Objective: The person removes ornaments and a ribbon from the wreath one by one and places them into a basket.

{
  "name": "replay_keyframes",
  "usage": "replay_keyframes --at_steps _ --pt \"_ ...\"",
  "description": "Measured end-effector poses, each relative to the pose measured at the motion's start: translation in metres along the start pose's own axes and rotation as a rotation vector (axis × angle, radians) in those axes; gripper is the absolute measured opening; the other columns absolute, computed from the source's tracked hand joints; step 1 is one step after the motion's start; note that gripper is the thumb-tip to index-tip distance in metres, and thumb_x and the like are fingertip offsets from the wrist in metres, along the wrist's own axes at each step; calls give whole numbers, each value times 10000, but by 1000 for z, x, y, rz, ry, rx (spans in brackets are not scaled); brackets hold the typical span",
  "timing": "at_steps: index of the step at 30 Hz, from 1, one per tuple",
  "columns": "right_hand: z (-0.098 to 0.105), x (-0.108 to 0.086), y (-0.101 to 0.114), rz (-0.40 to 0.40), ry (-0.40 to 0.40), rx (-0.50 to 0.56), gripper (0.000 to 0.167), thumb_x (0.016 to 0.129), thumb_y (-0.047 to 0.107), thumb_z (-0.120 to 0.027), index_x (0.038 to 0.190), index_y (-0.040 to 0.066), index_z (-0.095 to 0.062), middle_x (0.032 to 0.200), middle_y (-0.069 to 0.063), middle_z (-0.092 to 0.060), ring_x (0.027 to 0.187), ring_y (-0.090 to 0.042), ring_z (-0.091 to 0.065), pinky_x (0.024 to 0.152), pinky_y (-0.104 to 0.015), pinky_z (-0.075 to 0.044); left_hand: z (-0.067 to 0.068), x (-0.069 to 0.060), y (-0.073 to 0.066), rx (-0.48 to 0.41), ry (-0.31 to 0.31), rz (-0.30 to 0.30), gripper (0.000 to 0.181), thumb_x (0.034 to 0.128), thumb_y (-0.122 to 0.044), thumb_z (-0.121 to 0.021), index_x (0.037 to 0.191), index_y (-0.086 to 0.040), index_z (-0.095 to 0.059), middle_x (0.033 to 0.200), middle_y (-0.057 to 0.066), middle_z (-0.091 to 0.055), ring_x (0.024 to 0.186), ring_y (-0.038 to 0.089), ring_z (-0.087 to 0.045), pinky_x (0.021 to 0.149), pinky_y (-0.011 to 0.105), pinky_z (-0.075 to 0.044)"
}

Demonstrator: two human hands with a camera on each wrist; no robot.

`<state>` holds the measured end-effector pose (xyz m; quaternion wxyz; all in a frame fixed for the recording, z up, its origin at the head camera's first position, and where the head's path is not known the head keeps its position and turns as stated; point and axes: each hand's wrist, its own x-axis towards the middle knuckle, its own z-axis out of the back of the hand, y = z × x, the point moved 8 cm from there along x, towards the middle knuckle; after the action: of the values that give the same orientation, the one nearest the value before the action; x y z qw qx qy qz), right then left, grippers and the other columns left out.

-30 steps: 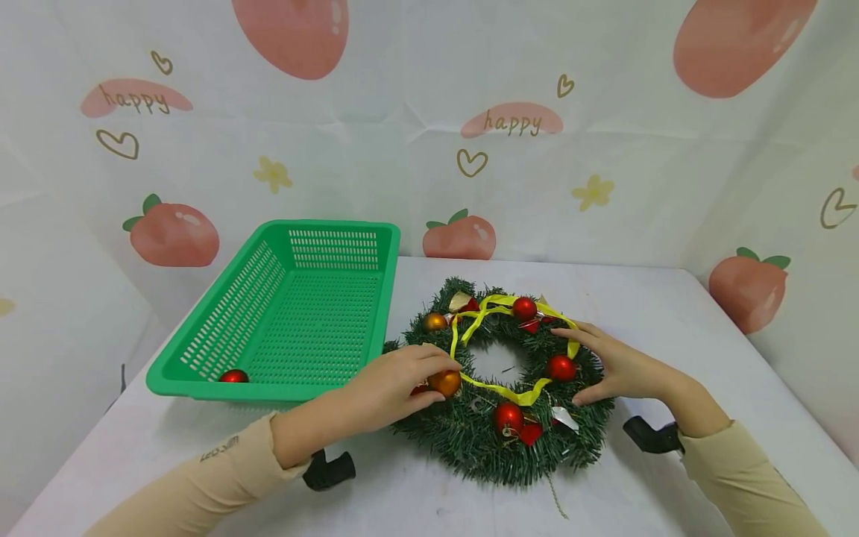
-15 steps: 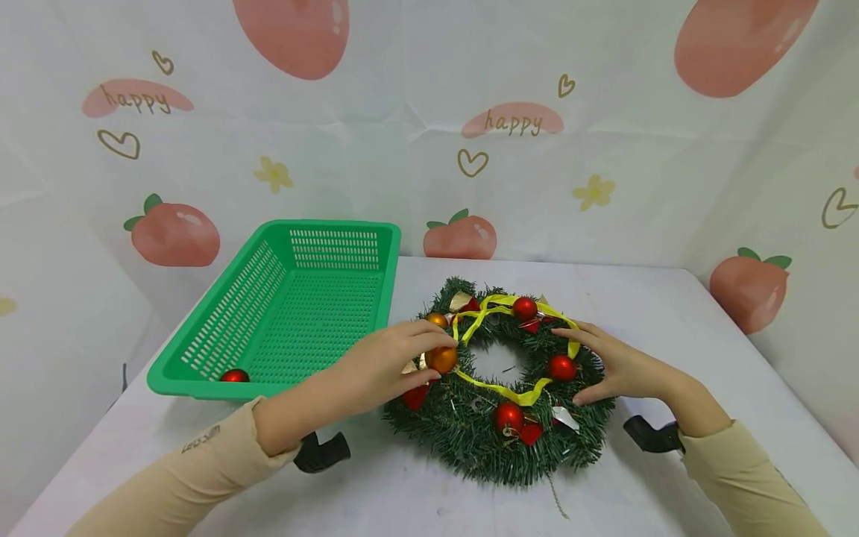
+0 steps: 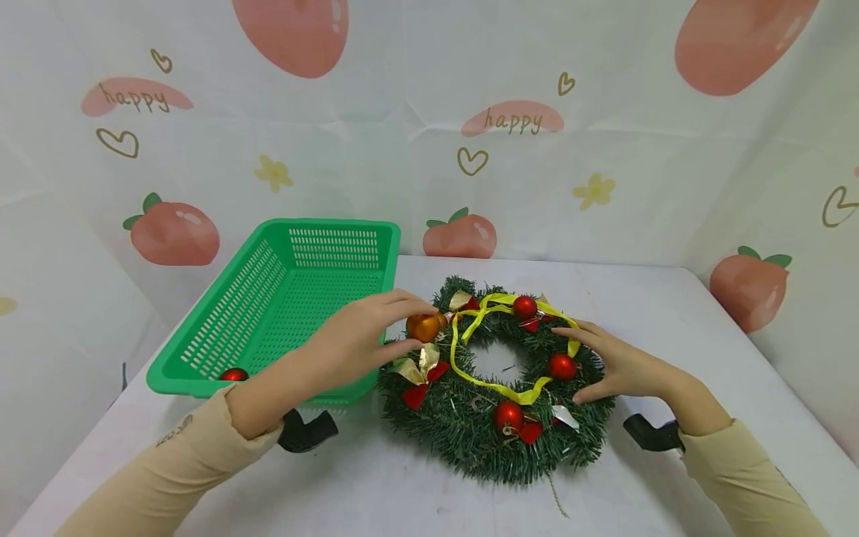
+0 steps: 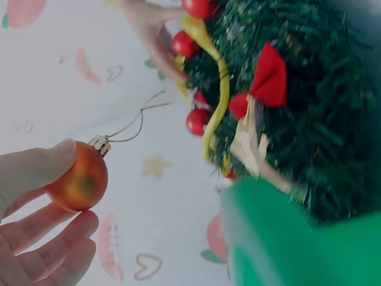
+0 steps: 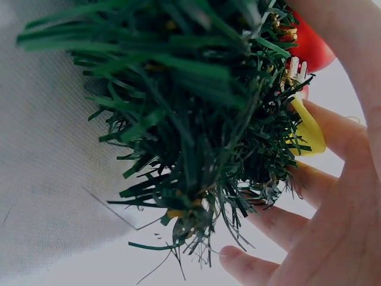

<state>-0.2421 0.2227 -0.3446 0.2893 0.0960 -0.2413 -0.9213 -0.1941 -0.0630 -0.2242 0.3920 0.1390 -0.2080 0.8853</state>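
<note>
Head view: flat on the white surface (image 3: pixel 429 500) at lower centre of the frame, a green wreath (image 3: pixel 496 456), broad and stable enough to lie unpropped. At right, right hand (image 3: pixel 614 363) at the wreath's edge, fingers spread wide, apparently to steady it. At centre, left hand (image 3: pixel 359 339) with fingers narrowed round an orange ball (image 3: pixel 423 329), beside the wreath's upper-left edge; a thumb-and-finger pinch, presumably suited to something small and smooth. In the left wrist view, thread loop (image 4: pixel 142 119) free, seemingly tied to nothing. Farther, at left, green basket (image 3: pixel 188 388), probably close for easy reach; inside, near the front wall, a red ball (image 3: pixel 234 374), likely stopped from rolling by the sides.
</note>
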Motion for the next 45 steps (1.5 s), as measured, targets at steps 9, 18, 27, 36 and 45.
replay_keyframes --at_steps 9,18,27,36,45 --pt "0 0 0 -16 6 9 933 684 419 -799 1425 94 -334 1462 -325 -193 1291 -539 -266 907 -705 -368 18 0 25 -30 -41 87 391 775 -86 -748 1150 -85 -638 1074 51 -650 962 181 -626 798 318 -554" --pt "1 1 0 -9 1 5 928 686 417 -798 1422 88 -337 1459 -325 -203 1289 -534 -271 907 -707 -369 28 -2 55 -53 -32 177 388 797 -71 -725 1170 -44 -622 1086 93 -660 936 227 -637 819 378 -553" --pt "1 0 0 -17 -2 4 919 685 420 -797 1417 94 -347 1457 -323 -207 1286 -533 -275 902 -710 -371 34 -4 84 -72 -10 262 408 812 -96 -715 1202 -36 -609 1161 130 -641 947 263 -645 841 416 -548" --pt "0 0 0 -21 1 12 911 688 417 -796 1416 96 -352 1461 -327 -197 1288 -543 -269 900 -712 -369 34 -9 112 -89 7 326 402 834 -104 -695 1217 -30 -597 1192 147 -625 958 287 -646 856 439 -539" --pt "0 -1 0 -27 6 33 907 691 397 -800 1419 99 -350 1462 -316 -199 1287 -535 -272 898 -709 -374 37 -15 139 -91 20 395 403 844 -112 -684 1226 -30 -586 1181 183 -618 986 360 -630 859 477 -529"
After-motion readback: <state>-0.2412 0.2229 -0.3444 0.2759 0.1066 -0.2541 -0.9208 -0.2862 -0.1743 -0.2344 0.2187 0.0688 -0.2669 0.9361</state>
